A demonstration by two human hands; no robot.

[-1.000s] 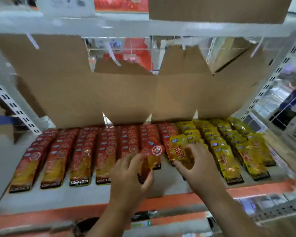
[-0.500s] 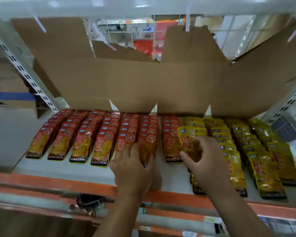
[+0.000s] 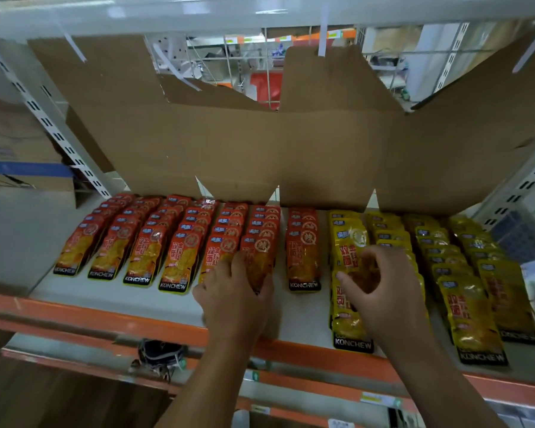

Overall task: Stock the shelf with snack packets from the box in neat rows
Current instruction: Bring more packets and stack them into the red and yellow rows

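Shelf (image 3: 112, 301): white board with an orange front edge, under both of my hands.
Red rows (image 3: 142, 251): off to the left of my left hand, overlapping red packets run front to back in neat files, labels facing up.
Left hand (image 3: 235, 301): fingers laid forward, thumb hooked at the lower end of the front red packet (image 3: 261, 261), which I hold narrowly against the shelf.
Lone red row (image 3: 303, 261): lies between my two hands, apart from both.
Right hand (image 3: 386, 291): thumb and curled fingers pinch a yellow packet (image 3: 349, 245), lifted at a tilt above its row.
Front yellow packet (image 3: 349, 322): flat on the shelf just below my right thumb.
Yellow rows (image 3: 464, 288): to the right of my right hand, looser files reaching the front edge.
Flattened cardboard (image 3: 291, 149): stands upright beyond my fingertips, behind every row.
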